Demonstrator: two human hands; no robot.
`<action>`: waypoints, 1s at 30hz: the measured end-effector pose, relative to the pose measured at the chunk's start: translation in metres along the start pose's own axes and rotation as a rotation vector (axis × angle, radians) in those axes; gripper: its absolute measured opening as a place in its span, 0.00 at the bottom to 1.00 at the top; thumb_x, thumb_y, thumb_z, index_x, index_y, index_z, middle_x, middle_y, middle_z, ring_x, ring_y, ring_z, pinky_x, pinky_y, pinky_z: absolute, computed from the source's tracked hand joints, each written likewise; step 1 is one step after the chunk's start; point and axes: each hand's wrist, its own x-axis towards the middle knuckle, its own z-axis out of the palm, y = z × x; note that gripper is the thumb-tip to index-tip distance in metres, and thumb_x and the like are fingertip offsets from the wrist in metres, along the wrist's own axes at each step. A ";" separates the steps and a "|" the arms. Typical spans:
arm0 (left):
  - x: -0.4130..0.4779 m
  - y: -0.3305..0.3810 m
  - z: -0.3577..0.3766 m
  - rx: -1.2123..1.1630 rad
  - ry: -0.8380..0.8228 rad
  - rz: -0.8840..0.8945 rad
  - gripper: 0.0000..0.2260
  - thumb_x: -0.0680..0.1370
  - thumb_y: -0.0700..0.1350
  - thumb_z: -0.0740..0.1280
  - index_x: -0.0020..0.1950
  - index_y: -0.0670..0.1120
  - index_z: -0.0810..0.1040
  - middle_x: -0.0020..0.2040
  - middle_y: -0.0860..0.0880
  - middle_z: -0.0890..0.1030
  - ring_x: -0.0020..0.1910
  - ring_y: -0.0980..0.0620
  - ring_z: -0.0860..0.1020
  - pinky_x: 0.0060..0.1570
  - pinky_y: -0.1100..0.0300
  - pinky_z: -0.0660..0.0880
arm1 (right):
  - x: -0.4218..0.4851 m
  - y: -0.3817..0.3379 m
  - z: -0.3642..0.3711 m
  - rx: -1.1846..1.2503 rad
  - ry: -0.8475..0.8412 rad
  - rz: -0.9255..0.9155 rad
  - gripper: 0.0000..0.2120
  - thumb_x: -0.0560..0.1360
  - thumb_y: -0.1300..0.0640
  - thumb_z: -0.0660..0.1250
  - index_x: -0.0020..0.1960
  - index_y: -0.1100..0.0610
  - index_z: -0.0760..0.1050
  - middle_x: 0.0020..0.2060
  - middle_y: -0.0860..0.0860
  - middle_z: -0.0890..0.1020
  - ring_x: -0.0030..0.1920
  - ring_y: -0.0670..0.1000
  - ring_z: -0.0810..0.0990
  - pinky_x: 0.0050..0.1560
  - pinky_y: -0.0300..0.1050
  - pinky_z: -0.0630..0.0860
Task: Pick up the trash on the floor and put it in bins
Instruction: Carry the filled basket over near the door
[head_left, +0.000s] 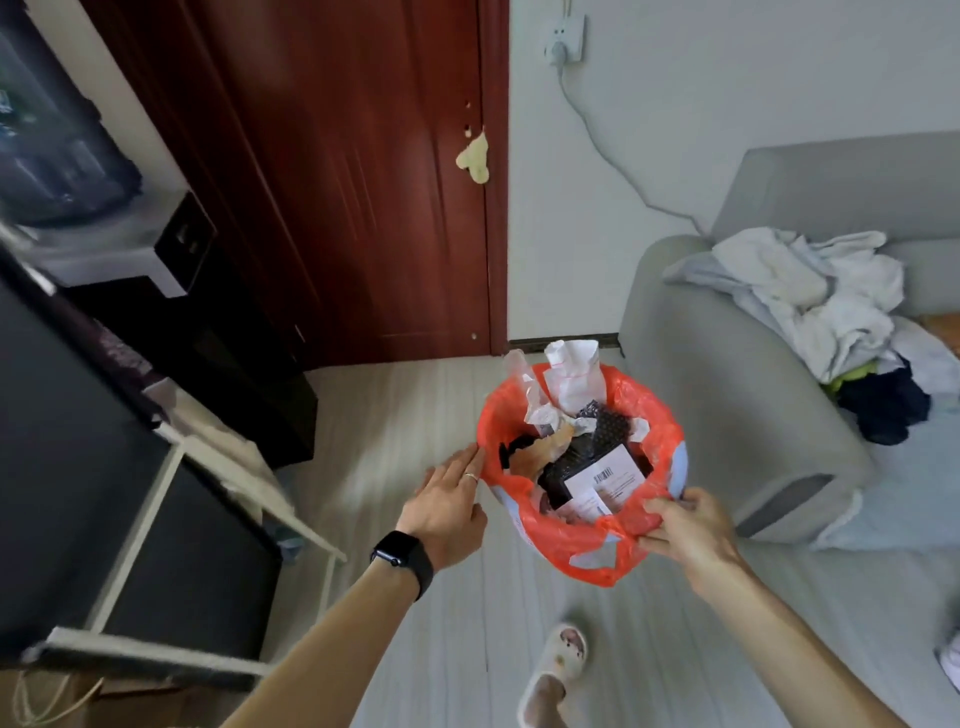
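Trash (587, 457) is heaped in the bin (681, 465). Red liner (571, 551) is gripped at 5 o'clock by right hand (685, 530); left hand (447, 499) is laid flat at 9 o'clock. Liner gathering judged underway; left grip needed next.

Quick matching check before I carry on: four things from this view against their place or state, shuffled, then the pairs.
1. left hand
2. right hand
3. black parcel
4. clothes pile

A. on the sofa
B. pinches the orange liner's near edge
C. inside the bin
D. straight fingers at the liner's left side

Pairs: 1-D, 2-B, 3-C, 4-A
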 end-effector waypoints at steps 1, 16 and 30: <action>0.020 -0.002 -0.001 -0.007 -0.017 -0.009 0.34 0.77 0.44 0.58 0.81 0.50 0.46 0.80 0.52 0.50 0.78 0.52 0.50 0.77 0.53 0.50 | 0.018 -0.007 0.007 0.014 -0.007 0.011 0.05 0.75 0.70 0.66 0.46 0.62 0.73 0.38 0.61 0.82 0.32 0.58 0.84 0.28 0.46 0.80; 0.349 -0.036 -0.027 0.052 -0.147 -0.077 0.35 0.77 0.43 0.60 0.80 0.52 0.46 0.80 0.53 0.49 0.79 0.52 0.50 0.78 0.52 0.49 | 0.284 -0.171 0.107 -0.057 -0.006 0.083 0.05 0.69 0.69 0.67 0.45 0.63 0.76 0.36 0.60 0.84 0.33 0.61 0.85 0.39 0.58 0.83; 0.648 -0.051 -0.012 0.109 -0.354 -0.021 0.28 0.79 0.46 0.58 0.79 0.52 0.55 0.80 0.52 0.52 0.79 0.51 0.51 0.77 0.50 0.52 | 0.523 -0.252 0.152 -0.082 0.112 0.284 0.15 0.70 0.67 0.68 0.55 0.61 0.71 0.45 0.60 0.82 0.37 0.60 0.86 0.35 0.53 0.84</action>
